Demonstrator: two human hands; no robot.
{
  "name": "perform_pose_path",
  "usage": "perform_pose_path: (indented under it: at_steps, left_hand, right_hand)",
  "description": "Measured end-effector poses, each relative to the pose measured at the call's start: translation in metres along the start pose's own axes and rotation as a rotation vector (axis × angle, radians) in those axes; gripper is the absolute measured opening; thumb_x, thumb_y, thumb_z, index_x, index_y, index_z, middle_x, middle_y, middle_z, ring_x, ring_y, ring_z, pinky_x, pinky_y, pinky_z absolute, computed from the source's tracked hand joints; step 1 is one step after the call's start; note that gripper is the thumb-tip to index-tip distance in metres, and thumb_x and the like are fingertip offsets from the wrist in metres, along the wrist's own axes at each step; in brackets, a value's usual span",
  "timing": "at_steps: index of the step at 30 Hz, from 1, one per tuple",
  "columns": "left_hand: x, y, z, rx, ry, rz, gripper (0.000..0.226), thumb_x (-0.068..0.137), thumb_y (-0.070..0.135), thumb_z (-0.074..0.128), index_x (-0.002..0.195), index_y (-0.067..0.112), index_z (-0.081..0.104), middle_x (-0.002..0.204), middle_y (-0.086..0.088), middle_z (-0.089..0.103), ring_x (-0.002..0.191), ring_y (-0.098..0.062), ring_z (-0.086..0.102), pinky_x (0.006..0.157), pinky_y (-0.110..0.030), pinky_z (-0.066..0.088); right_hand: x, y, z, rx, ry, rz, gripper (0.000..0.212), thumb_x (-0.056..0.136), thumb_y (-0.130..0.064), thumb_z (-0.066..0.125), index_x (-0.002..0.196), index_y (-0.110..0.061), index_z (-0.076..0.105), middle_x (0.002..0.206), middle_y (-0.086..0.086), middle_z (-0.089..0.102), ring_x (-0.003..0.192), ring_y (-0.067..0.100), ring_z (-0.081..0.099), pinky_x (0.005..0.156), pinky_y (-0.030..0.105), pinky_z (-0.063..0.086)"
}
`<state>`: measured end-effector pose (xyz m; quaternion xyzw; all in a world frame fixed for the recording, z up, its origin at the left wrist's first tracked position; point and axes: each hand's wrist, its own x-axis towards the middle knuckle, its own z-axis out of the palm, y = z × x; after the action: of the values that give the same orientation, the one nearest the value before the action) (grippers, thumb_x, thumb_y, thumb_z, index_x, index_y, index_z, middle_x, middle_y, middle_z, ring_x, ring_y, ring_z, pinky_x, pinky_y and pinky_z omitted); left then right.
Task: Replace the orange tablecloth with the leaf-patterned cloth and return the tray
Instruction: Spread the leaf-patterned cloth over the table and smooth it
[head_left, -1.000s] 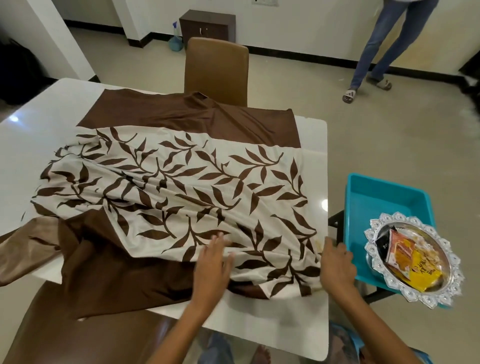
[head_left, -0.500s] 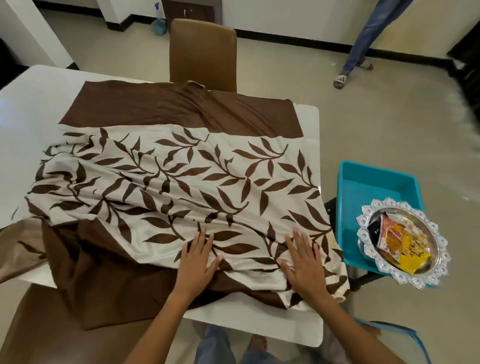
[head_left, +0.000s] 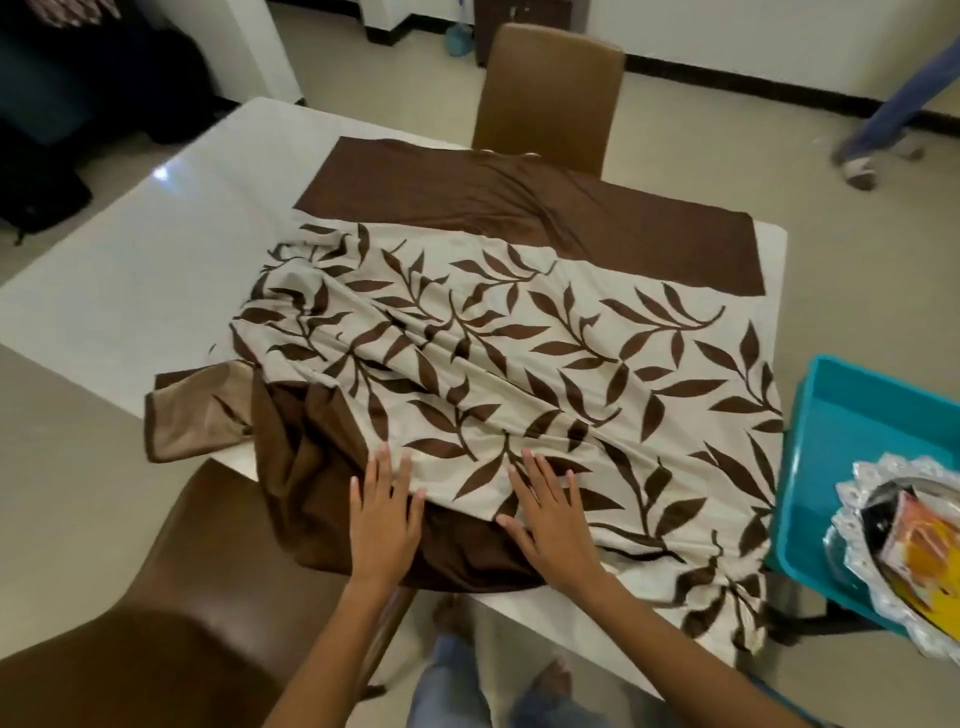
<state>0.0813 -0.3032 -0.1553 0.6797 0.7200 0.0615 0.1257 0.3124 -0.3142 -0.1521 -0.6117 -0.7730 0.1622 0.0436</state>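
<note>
The leaf-patterned cloth (head_left: 519, 358), cream with brown leaves and plain brown borders, lies rumpled over the white table (head_left: 130, 270). My left hand (head_left: 382, 512) rests flat on its bunched brown near edge, fingers straight. My right hand (head_left: 553, 512) presses flat on the cream part beside it, fingers spread. The silver tray (head_left: 862, 535), with an ornate rim and orange and yellow packets on it, sits at the far right on a teal bin (head_left: 852, 421). No orange cloth is in view.
A brown chair (head_left: 545, 93) stands at the table's far side and another brown chair (head_left: 171, 623) at the near left. A person's leg and sandalled foot (head_left: 862, 156) are on the floor at the top right. Dark bags sit at the top left.
Both hands have slid left along the cloth's near edge. The cloth's right side now lies flatter and hangs over the table's right corner. My view has swung left.
</note>
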Motion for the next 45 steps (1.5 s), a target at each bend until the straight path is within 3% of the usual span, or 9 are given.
perform_pose_path:
  at_steps: [4, 11, 17, 24, 30, 33, 36, 42, 45]
  left_hand:
    - [0.014, -0.017, -0.006, -0.009, 0.017, 0.038, 0.056, 0.098, 0.044, 0.019, 0.144, 0.018, 0.036, 0.153, -0.009, 0.027, 0.142, -0.022, 0.02, 0.11, -0.05, 0.024]
    - [0.042, -0.077, -0.03, -0.228, 0.167, -0.157, 0.06, 0.096, 0.045, 0.012, 0.148, 0.015, 0.021, 0.156, 0.0, 0.01, 0.145, -0.015, 0.004, 0.117, -0.045, 0.01]
    - [0.088, -0.15, -0.056, -0.228, 0.323, -0.348, 0.061, 0.098, 0.044, 0.015, 0.149, 0.01, 0.019, 0.157, -0.009, 0.011, 0.145, -0.023, 0.004, 0.115, -0.042, 0.005]
    - [0.148, -0.214, -0.057, -0.184, 0.101, -0.433, 0.079, 0.089, 0.059, 0.004, 0.149, 0.008, -0.004, 0.159, -0.009, 0.0, 0.146, -0.02, -0.002, 0.118, -0.04, 0.002]
    - [0.186, -0.268, -0.06, -0.131, 0.145, -0.236, 0.083, 0.087, 0.065, 0.002, 0.151, 0.012, 0.004, 0.159, -0.004, 0.004, 0.146, -0.017, 0.001, 0.117, -0.038, 0.002]
    - [0.208, -0.28, -0.062, -0.05, 0.184, -0.161, 0.073, 0.091, 0.056, 0.004, 0.15, 0.012, 0.012, 0.157, -0.008, 0.014, 0.145, -0.023, 0.014, 0.116, -0.042, 0.013]
    - [0.221, -0.283, -0.06, -0.077, 0.209, -0.144, 0.065, 0.094, 0.046, 0.004, 0.149, 0.014, 0.02, 0.155, -0.008, 0.021, 0.144, -0.023, 0.017, 0.115, -0.043, 0.016]
    - [0.211, -0.274, -0.072, -0.542, 0.377, -0.268, 0.048, 0.102, 0.039, 0.025, 0.144, 0.018, 0.036, 0.146, -0.004, 0.042, 0.136, -0.016, 0.034, 0.109, -0.038, 0.031]
    - [0.206, -0.261, -0.099, -0.759, 0.506, -0.43, 0.056, 0.097, 0.046, 0.026, 0.129, 0.011, 0.056, 0.115, -0.017, 0.064, 0.098, -0.027, 0.061, 0.082, -0.035, 0.05]
  right_hand:
    - [0.042, -0.042, 0.002, -0.019, -0.007, -0.051, 0.058, 0.095, -0.05, 0.029, 0.143, -0.018, 0.036, 0.154, 0.008, 0.026, 0.142, 0.023, 0.023, 0.109, 0.049, 0.022]
    - [0.117, -0.129, 0.014, 0.012, -0.016, -0.147, 0.054, 0.092, -0.048, 0.036, 0.135, -0.017, 0.046, 0.146, 0.009, 0.04, 0.136, 0.025, 0.035, 0.105, 0.052, 0.037]
    - [0.177, -0.185, 0.019, 0.09, 0.017, -0.142, 0.076, 0.09, -0.067, 0.015, 0.146, -0.018, 0.028, 0.154, 0.005, 0.024, 0.144, 0.02, 0.016, 0.115, 0.045, 0.017]
    - [0.199, -0.143, 0.035, -0.063, 0.004, -0.034, 0.078, 0.085, -0.071, -0.007, 0.15, -0.027, 0.003, 0.157, -0.008, -0.003, 0.145, 0.011, -0.003, 0.116, 0.04, 0.001]
    - [0.215, -0.095, 0.024, -0.142, 0.047, 0.023, 0.063, 0.095, -0.056, 0.009, 0.149, -0.024, 0.016, 0.156, -0.004, 0.013, 0.145, 0.013, 0.009, 0.117, 0.034, 0.006]
    - [0.227, -0.09, 0.021, -0.157, 0.064, 0.034, 0.06, 0.096, -0.051, 0.017, 0.149, -0.023, 0.02, 0.155, -0.004, 0.017, 0.143, 0.01, 0.009, 0.116, 0.027, -0.003]
    - [0.235, -0.09, 0.023, -0.166, 0.104, 0.045, 0.058, 0.096, -0.048, 0.019, 0.148, -0.023, 0.022, 0.154, -0.003, 0.017, 0.143, 0.011, 0.011, 0.116, 0.03, 0.002]
    - [0.237, -0.089, 0.022, -0.159, 0.189, 0.049, 0.054, 0.1, -0.04, 0.014, 0.137, -0.019, 0.048, 0.145, 0.006, 0.043, 0.134, 0.023, 0.037, 0.106, 0.043, 0.031]
    - [0.238, -0.085, 0.018, -0.162, 0.188, 0.021, 0.055, 0.101, -0.04, 0.012, 0.136, -0.016, 0.048, 0.142, 0.008, 0.046, 0.134, 0.024, 0.037, 0.107, 0.043, 0.029]
